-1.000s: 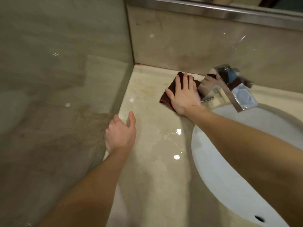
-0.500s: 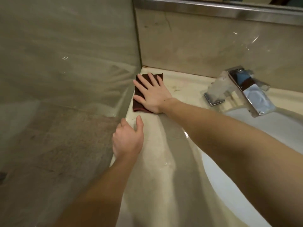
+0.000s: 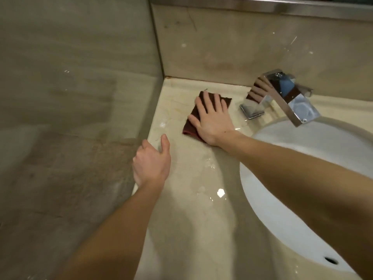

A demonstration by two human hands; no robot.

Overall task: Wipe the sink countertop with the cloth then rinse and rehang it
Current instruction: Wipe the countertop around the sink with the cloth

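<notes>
Pressing flat with straight, spread fingers, right hand (image 3: pixel 214 118) covers a dark red cloth (image 3: pixel 191 122) on the wet beige countertop (image 3: pixel 191 209), between the back left corner and the chrome tap (image 3: pixel 282 96). Left hand (image 3: pixel 151 162), fingers loosely curled and holding nothing, rests at the countertop's left edge, near the cloth but apart. White basin (image 3: pixel 302 199) lies to the right, below the tap.

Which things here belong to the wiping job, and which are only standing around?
For the job:
- dark red cloth
- right hand, pressing flat on it
- wet countertop
- faucet and sink, for rinsing later

Not part of it:
- left hand, open at the countertop's edge
- wall
- metal strip at the top
</notes>
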